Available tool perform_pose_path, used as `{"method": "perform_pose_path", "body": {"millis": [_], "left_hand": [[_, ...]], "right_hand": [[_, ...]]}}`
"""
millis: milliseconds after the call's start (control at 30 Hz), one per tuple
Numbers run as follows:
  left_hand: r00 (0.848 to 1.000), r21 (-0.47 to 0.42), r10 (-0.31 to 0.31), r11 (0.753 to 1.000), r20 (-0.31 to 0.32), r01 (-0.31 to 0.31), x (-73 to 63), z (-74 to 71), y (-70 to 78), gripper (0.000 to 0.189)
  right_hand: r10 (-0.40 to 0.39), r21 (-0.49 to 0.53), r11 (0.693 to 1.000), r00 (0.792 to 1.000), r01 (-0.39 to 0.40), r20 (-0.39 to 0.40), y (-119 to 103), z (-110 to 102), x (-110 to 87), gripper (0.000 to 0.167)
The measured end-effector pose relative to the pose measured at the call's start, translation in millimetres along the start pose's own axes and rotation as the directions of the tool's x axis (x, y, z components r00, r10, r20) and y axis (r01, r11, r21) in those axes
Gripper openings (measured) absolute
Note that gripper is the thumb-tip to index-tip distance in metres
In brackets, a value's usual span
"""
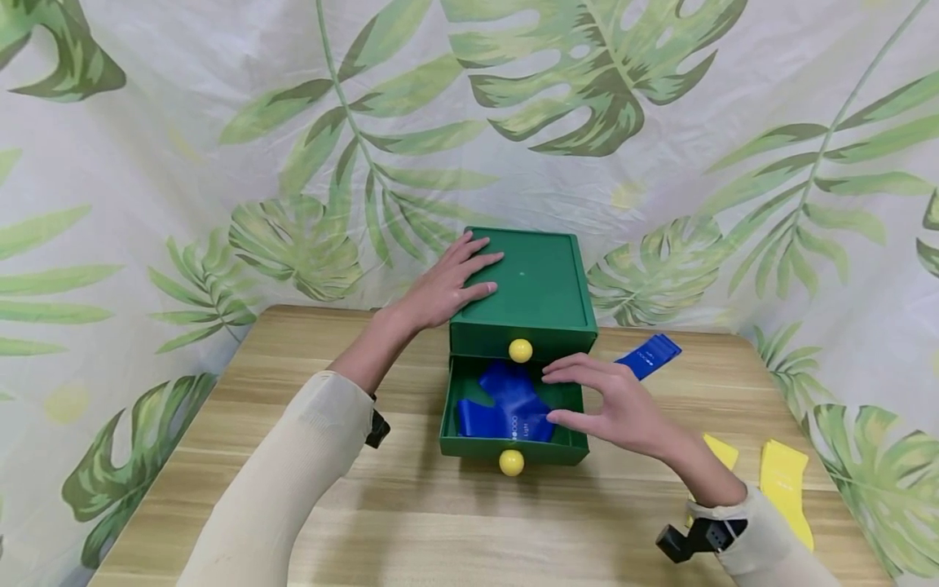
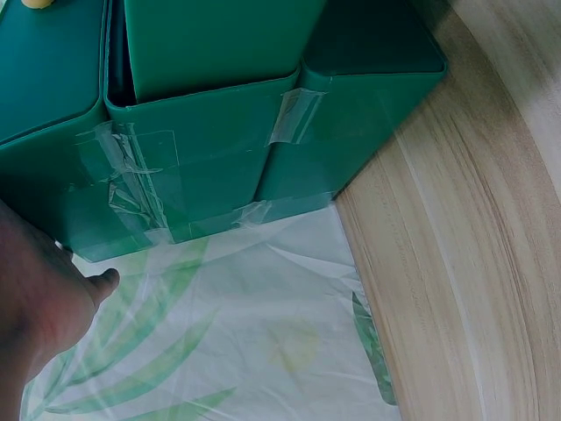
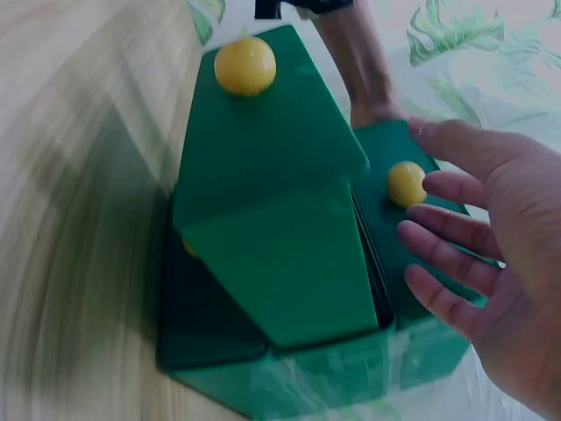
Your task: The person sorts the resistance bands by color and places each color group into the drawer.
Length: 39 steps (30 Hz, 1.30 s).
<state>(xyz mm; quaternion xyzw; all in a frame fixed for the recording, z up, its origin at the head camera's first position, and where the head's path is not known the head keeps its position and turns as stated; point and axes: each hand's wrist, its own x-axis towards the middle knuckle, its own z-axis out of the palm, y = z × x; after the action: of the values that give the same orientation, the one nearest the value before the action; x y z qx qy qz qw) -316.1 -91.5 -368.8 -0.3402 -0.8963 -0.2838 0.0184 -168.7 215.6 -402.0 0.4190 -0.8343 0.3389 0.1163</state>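
Observation:
A green drawer cabinet stands on the table, its middle drawer pulled out toward me. Inside that drawer lie flat blue resistance bands, one printed with "Light". My left hand rests on the left part of the cabinet top, fingers spread. Over the drawer's right side is my right hand, its fingers loosely extended toward the blue bands. In the right wrist view the right hand shows spread fingers with nothing between them, beside the upper drawer's yellow knob.
Right of the cabinet lies a folded blue band. Yellow bands lie nearer the table's right edge, partly behind my right forearm. Clear tape runs across the cabinet's side. A leaf-patterned cloth hangs behind the wooden table.

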Motion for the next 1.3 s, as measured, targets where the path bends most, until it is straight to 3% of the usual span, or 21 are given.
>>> {"method": "perform_pose_path", "body": {"millis": [300,667,1033,1300], "left_hand": [[1.000,0.001,0.007,1.000,0.005,-0.007,0.0,-1.1,0.1,0.062],[1.000,0.004,0.004,1.000,0.017,-0.004,-0.5,-1.9,0.0,0.063],[1.000,-0.006,0.000,1.000,0.010,0.000,-2.4,-2.9,2.0,0.063],[1.000,-0.002,0.003,1.000,0.005,-0.003,-1.8,-2.1,2.1,0.063]], "right_hand": [[0.008,0.040,0.999,1.000,-0.007,-0.012,19.7,-24.6,-20.8,0.050],[0.097,0.005,0.995,0.995,-0.097,0.006,49.2,-51.2,-46.8,0.055],[0.217,-0.090,0.974,0.971,-0.208,0.102,90.4,-59.0,-56.0,0.054],[0.305,-0.104,0.951,0.939,-0.291,0.159,124.1,-56.8,-65.6,0.057]]}}
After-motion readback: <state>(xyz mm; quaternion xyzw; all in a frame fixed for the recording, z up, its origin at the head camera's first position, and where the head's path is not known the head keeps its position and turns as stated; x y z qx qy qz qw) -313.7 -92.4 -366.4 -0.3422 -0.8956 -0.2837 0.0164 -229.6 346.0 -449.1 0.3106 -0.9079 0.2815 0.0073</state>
